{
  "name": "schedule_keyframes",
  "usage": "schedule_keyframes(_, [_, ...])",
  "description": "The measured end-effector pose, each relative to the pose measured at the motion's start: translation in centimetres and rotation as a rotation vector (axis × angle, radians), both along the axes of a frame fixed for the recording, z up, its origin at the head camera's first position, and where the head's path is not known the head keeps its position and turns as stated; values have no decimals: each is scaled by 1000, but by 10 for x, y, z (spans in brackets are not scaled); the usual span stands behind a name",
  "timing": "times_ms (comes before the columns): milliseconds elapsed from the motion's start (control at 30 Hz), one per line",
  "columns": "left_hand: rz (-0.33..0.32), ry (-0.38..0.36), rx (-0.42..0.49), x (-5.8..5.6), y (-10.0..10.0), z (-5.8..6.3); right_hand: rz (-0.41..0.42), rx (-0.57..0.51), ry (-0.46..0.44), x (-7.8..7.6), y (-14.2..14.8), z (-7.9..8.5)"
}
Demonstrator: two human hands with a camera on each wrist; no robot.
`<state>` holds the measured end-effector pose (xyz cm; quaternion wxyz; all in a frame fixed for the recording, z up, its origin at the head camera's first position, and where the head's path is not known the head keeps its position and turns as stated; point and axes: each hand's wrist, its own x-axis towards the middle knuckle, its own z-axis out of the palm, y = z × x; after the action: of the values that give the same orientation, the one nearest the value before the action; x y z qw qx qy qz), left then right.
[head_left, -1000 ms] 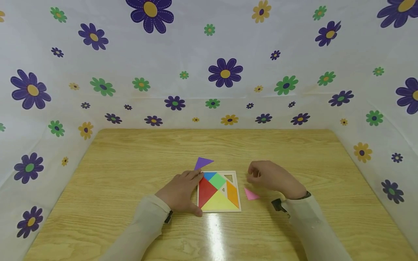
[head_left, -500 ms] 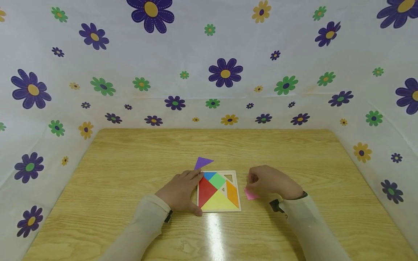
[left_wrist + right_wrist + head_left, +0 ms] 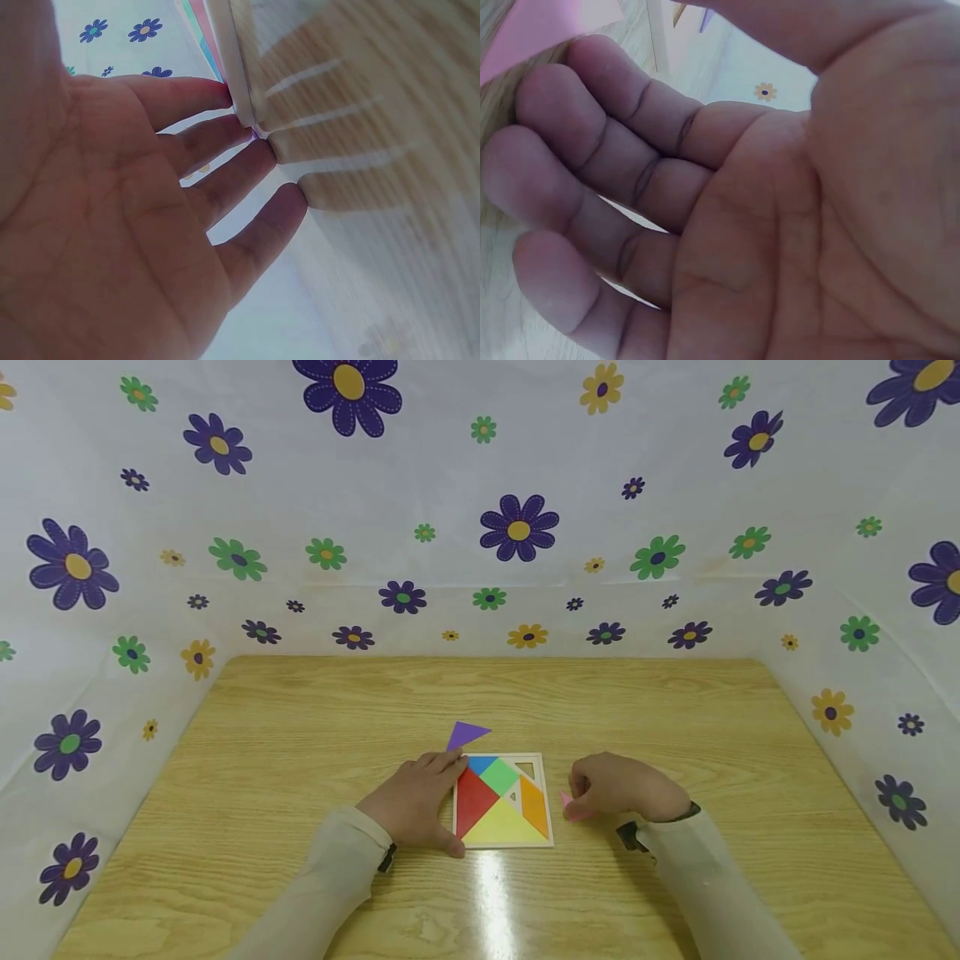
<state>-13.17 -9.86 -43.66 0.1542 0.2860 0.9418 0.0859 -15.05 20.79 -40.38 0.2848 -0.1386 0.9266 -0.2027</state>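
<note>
A tangram board [image 3: 543, 783] with a pale wooden rim lies on the table, holding red, yellow, green, blue and orange pieces. Two uncoloured spots on it, each with a small triangular hole, sit at the upper right and centre right. My left hand [image 3: 420, 800] rests along its left side, fingers extended; the left wrist view has the fingertips against the board's edge [image 3: 231, 60]. To the right of the board, my right hand [image 3: 618, 785] pinches a small pink triangle [image 3: 566, 800] with curled fingers. The thumb covers part of the piece, and its tip is outside the right wrist view.
A purple triangle [image 3: 467, 732] lies just beyond the board's upper left corner, near the left fingertips. The wooden table [image 3: 337, 710] is bordered at the back and sides by white cloth [image 3: 450, 468] printed with flowers.
My right hand has come down onto the pink triangle, its thumb now over the piece. The left hand, board and purple triangle have stayed in place.
</note>
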Motion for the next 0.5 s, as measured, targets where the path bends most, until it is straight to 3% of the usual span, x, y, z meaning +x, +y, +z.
schedule_keyframes(500, [6, -12, 5, 0, 0, 1, 10, 93, 40, 5, -9, 3])
